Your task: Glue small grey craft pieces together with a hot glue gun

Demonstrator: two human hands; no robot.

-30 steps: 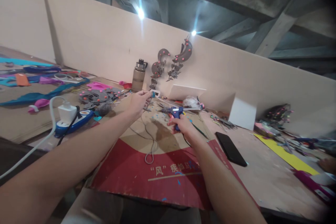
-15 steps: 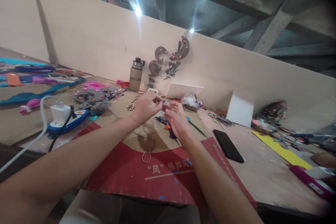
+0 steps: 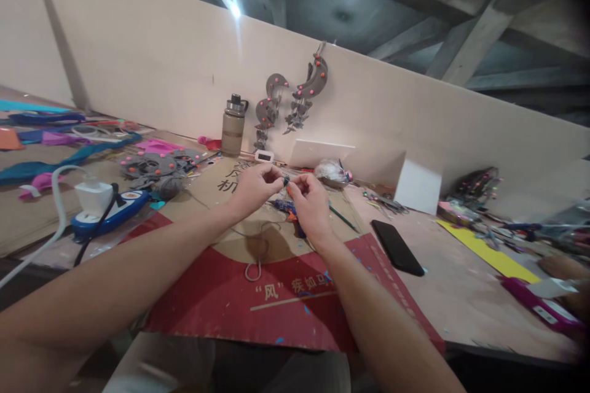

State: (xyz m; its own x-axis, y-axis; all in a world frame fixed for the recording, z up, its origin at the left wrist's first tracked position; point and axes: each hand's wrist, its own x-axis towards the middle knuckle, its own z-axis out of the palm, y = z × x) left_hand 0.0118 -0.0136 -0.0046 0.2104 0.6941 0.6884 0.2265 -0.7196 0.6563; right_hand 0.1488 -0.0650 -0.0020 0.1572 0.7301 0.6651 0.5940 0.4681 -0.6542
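Above the middle of the cardboard [image 3: 198, 313], my left hand [image 3: 257, 191] pinches a small dark piece [image 3: 286, 180] between thumb and forefinger. My right hand [image 3: 310, 204] meets it from the other side, thumb and forefinger closed at the same piece. What exactly the piece is, I cannot make out. Beneath my hands lies what looks like a blue and orange glue gun [image 3: 288, 210], partly covered by the right hand. A thin grey cord [image 3: 252, 271] trails over the cardboard and ends in a loop close to its printed lettering.
A black phone [image 3: 397, 248] and a green pencil [image 3: 343, 218] lie to the right. Behind stand a water bottle [image 3: 233, 129] and a bag of white stuffing [image 3: 330, 171]. Left are a blue power strip [image 3: 115, 212] and grey felt pieces [image 3: 154, 166]. Another person's hand [image 3: 565, 270] shows far right.
My right hand's fingers have closed in on the small piece, where they were more spread before. The whole view has shifted slightly.
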